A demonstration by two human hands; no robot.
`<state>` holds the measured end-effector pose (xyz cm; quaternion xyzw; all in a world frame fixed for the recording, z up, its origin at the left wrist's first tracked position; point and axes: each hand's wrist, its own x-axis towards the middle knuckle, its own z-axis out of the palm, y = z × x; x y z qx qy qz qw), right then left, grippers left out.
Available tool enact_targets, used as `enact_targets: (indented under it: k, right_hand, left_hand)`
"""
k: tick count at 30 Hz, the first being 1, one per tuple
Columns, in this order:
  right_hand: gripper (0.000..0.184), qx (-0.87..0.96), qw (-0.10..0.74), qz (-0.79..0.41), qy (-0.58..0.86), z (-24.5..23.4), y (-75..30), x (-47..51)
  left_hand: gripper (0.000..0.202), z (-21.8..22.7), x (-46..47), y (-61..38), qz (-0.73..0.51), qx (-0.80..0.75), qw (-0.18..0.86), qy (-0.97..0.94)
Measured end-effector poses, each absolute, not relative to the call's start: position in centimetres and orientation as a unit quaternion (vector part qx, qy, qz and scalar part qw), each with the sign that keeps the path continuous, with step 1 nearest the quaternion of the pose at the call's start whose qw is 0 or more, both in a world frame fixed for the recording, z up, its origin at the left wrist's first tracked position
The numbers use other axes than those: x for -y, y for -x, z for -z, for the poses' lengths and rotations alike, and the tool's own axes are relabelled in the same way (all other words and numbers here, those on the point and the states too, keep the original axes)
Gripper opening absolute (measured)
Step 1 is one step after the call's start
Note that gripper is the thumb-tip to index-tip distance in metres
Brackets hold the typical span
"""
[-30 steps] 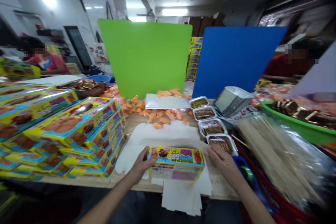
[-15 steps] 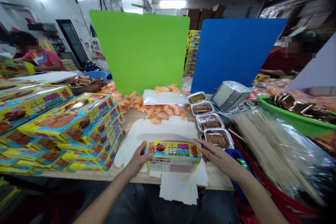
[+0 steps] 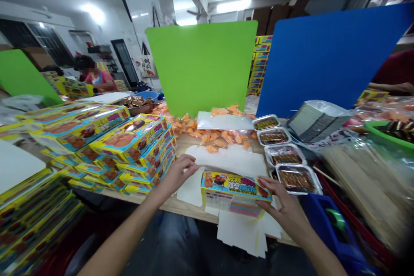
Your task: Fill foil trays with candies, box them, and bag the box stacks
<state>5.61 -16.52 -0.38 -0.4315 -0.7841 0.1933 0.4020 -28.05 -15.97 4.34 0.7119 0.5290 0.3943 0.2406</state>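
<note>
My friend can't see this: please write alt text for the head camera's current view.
Right hand gripping one end of a colourful printed box at a worktable; left hand apart from it. Stacked boxes stand left, foil trays right.

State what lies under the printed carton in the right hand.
Flattened white cardboard shows around the printed carton, overhanging the wooden table. Anything directly under the carton's base is covered.

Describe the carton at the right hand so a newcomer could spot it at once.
Start at the large green board standing in the centre and come down past the orange pieces to the white card in the foreground. There sits a yellow-topped carton, the right hand gripping its right end. Unlike the similar cartons stacked to the left, it stands alone.
</note>
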Motion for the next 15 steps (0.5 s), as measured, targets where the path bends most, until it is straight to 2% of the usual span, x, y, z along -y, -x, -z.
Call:
enact_targets:
  k: [2,3,7,15]
  right_hand:
    - [0.043,0.773,0.408,-0.204,0.441,0.5,-5.6,16.4]
    - [0.044,0.768,0.412,-0.207,0.445,0.7,-5.7,16.3]
    - [0.046,0.766,0.414,-0.206,0.446,1.4,-6.1,16.1]
    - [0.043,0.754,0.43,-0.202,0.453,1.2,-5.5,16.2]
  left_hand:
    - [0.032,-6.7,15.7,28.0,-0.264,-0.579,0.102,-0.764]
    - [0.034,-7.7,15.8,27.6,-0.218,-0.592,0.072,-0.772]
    - [0.041,-9.2,16.7,25.7,-0.181,-0.614,0.068,-0.765]
    - [0.046,-6.4,18.5,24.7,-0.204,-0.64,0.054,-0.739]
